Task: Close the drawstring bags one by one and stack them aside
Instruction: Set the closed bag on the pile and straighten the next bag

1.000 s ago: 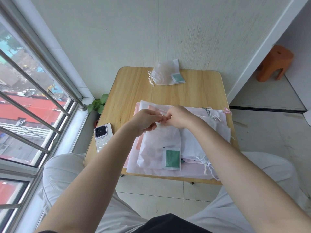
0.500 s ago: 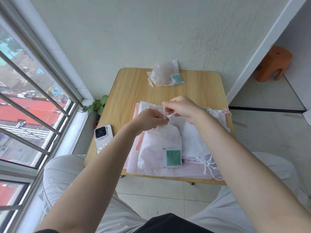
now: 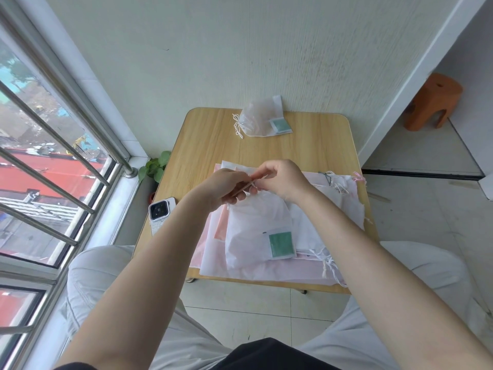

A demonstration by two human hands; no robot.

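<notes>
A white drawstring bag [image 3: 253,231] with a green label lies on top of a pile of white and pink bags [image 3: 320,225] on the near half of the wooden table [image 3: 208,145]. My left hand [image 3: 226,188] and my right hand [image 3: 280,180] meet over the bag's gathered mouth. Both pinch its thin drawstring between fingertips. A closed translucent bag [image 3: 258,121] with a tied white cord and a green label lies alone at the table's far edge by the wall.
A white phone [image 3: 160,214] lies at the table's left edge. A window with metal bars [image 3: 53,161] runs along the left, a small plant [image 3: 154,166] below it. An orange stool [image 3: 432,102] stands at the far right. My knees flank the table's near edge.
My right hand rose and pulled away from the left half a second ago, then came back down to meet it at the bag's mouth. The bag's top looks more gathered.
</notes>
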